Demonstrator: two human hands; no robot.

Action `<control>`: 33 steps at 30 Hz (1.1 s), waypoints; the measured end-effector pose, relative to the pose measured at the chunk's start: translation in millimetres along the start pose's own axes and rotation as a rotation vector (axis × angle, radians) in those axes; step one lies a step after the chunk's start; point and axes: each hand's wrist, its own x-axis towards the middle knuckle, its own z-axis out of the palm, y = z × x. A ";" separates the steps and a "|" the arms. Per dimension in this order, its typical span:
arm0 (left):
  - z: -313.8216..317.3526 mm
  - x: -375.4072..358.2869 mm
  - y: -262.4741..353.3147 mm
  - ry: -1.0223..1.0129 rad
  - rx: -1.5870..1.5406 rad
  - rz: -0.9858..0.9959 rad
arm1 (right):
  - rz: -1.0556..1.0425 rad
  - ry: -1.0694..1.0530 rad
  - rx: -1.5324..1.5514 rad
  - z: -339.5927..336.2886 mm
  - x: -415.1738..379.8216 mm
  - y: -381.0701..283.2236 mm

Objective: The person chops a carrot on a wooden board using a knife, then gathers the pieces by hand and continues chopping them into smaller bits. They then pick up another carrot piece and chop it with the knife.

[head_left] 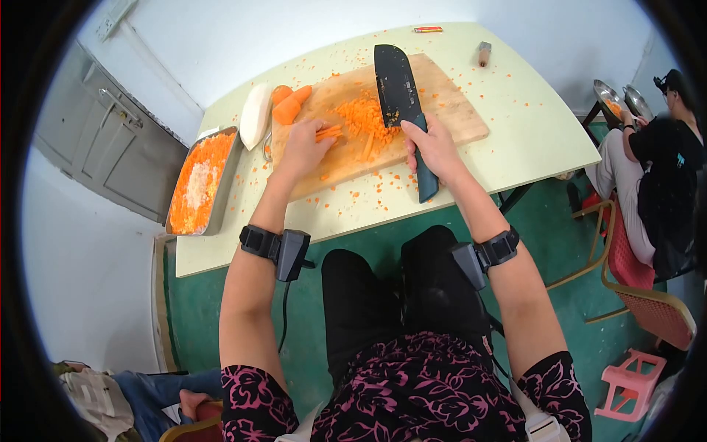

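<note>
My right hand (pixel 433 147) grips the dark green handle of a black-bladed cleaver (pixel 398 85), whose broad blade lies over the right part of a wooden cutting board (pixel 449 103). Under the fingers of my left hand (pixel 303 149) are several carrot strips (pixel 329 133), held at the left of the board. Between the two hands spreads a heap of diced carrot (pixel 361 118), with a few longer strips at its near side. Whole or cut carrots (pixel 290 105) and a peeled white radish (pixel 255 116) lie beyond my left hand.
A metal tray (pixel 230 173) of chopped carrot with a pale heap on top stands at the table's left edge. A peeler-like tool (pixel 484 54) and a small red packet (pixel 428 29) lie at the back. A person (pixel 666 155) sits at right, near a pink stool (pixel 630 384).
</note>
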 end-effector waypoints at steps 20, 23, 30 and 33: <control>36.3 -17.1 66.7 0.240 0.167 0.087 | 0.033 -0.008 0.108 -3.0 -1.7 0.1; 31.8 -12.9 61.9 0.163 0.108 -0.028 | 0.038 -0.017 0.113 -3.8 0.1 1.5; -8.4 -3.9 27.1 0.198 0.170 -0.008 | 0.035 -0.020 0.116 -3.4 -0.5 0.1; -16.6 4.8 9.2 0.168 0.142 -0.035 | 0.031 -0.019 0.102 -2.1 -1.8 -1.5</control>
